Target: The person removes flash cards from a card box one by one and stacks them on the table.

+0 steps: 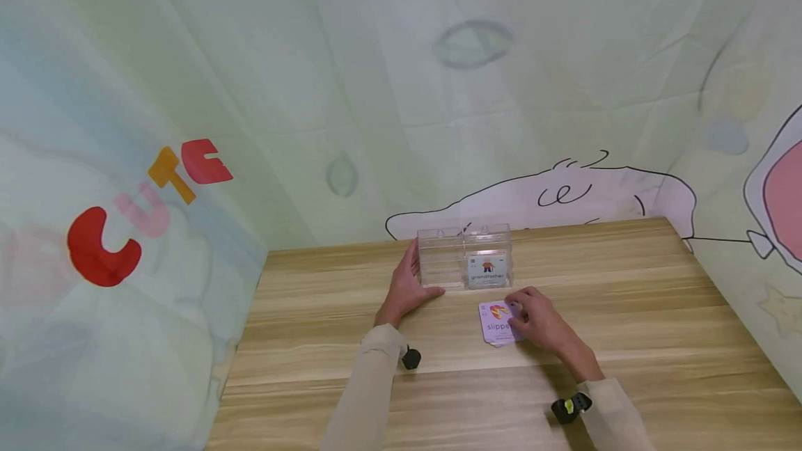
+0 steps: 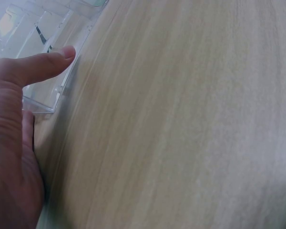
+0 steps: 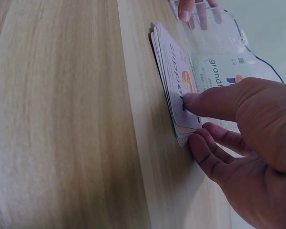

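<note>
Cards [image 1: 497,323], thin, right hand [image 1: 539,319] pinching; clear rectangular box [image 1: 464,258], left hand [image 1: 406,289] holding

Free desk [image 1: 664,291] right of clear box [image 1: 441,260]; only narrow strip between box and card stack [image 1: 495,329]. Backdrop [image 1: 376,124] rises close behind box. Left fingers [image 1: 410,264] bar box's left side; right fingers [image 3: 219,102] block stack's right edge.

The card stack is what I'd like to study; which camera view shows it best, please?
The right wrist view: the card stack appears largest there, its layered edges visible, though the right hand partly covers it. The head view shows it smaller, from above; the left wrist view misses it.
</note>
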The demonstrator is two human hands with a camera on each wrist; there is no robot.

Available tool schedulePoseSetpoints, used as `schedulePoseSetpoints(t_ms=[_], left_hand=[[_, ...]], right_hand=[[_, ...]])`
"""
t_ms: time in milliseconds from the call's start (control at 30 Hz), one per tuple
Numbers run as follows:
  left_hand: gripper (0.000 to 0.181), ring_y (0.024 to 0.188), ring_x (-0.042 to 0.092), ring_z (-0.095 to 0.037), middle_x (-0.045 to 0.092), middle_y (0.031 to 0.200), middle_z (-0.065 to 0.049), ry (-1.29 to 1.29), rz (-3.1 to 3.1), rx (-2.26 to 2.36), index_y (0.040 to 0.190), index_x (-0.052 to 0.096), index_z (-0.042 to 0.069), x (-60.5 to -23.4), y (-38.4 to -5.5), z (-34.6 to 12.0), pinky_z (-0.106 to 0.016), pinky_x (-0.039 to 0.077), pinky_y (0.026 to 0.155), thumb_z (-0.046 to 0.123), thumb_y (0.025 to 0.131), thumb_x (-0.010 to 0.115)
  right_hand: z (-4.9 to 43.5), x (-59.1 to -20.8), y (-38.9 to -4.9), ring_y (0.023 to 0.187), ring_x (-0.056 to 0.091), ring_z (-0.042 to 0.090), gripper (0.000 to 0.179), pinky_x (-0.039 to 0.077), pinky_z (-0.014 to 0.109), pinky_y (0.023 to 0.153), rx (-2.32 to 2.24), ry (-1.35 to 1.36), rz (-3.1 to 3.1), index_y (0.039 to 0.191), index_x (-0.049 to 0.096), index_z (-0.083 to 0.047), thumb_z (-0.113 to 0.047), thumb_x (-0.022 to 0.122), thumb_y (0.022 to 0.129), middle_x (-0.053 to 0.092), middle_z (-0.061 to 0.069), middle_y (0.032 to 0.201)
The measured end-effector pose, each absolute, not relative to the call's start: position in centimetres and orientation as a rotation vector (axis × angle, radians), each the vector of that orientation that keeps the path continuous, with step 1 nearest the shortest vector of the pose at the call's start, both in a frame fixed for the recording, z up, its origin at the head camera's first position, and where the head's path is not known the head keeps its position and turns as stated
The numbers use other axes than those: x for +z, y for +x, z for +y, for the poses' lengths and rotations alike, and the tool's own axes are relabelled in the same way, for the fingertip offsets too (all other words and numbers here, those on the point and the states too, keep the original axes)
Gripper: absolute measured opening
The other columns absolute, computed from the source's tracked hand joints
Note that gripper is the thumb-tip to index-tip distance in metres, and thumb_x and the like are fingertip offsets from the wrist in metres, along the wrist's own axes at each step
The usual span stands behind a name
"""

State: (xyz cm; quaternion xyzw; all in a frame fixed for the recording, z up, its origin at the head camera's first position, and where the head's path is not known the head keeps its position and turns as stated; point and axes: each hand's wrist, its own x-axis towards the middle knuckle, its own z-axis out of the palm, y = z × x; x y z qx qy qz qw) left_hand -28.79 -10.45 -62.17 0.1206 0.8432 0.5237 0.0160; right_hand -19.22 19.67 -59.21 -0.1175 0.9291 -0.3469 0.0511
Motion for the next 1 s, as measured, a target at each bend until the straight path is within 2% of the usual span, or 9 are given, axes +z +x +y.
schedulePoseSetpoints(t_ms=[300, 567, 800, 1000], left_hand=[[0.129, 0.151, 0.035, -0.025, 0.028, 0.169, -0.007, 0.377, 2.624, 1.626, 0.167, 0.015, 0.018, -62.2, -28.9, -10.5, -0.035, 0.034, 0.122, 0.022, 0.07, 0.099], [0.128, 0.151, 0.035, -0.025, 0.027, 0.169, -0.007, 0.35, 2.618, 1.616, 0.167, 0.015, 0.017, -62.1, -28.8, -10.4, -0.035, 0.034, 0.121, 0.021, 0.07, 0.099], [0.128, 0.151, 0.035, -0.023, 0.029, 0.169, -0.005, 0.343, 2.617, 1.607, 0.167, 0.016, 0.02, -62.2, -28.8, -10.4, -0.032, 0.034, 0.121, 0.022, 0.07, 0.099], [0.128, 0.151, 0.036, -0.022, 0.029, 0.169, -0.004, 0.337, 2.617, 1.609, 0.167, 0.015, 0.022, -62.4, -28.9, -10.4, -0.032, 0.034, 0.121, 0.022, 0.07, 0.099]], right_hand=[[19.8, -59.2, -19.3, 0.094, 0.057, 0.025, 0.039, 0.056, 0.038, 0.078, -1.062, -0.353, 2.817, 0.126, 0.067, 0.003, -0.003, 0.079, 0.089, 0.06, 0.018, 0.123], [19.8, -58.8, -19.4, 0.088, 0.054, 0.022, 0.042, 0.052, 0.032, 0.07, -1.086, -0.348, 2.818, 0.131, 0.063, 0.003, -0.002, 0.074, 0.09, 0.06, 0.015, 0.116], [20.1, -58.1, -20.1, 0.095, 0.059, 0.025, 0.044, 0.058, 0.04, 0.081, -1.166, -0.338, 2.883, 0.137, 0.06, 0.0, -0.007, 0.073, 0.095, 0.061, 0.018, 0.124], [19.8, -57.2, -20.9, 0.094, 0.059, 0.025, 0.042, 0.057, 0.038, 0.077, -1.198, -0.36, 2.908, 0.137, 0.06, -0.002, -0.01, 0.071, 0.098, 0.061, 0.018, 0.123]])
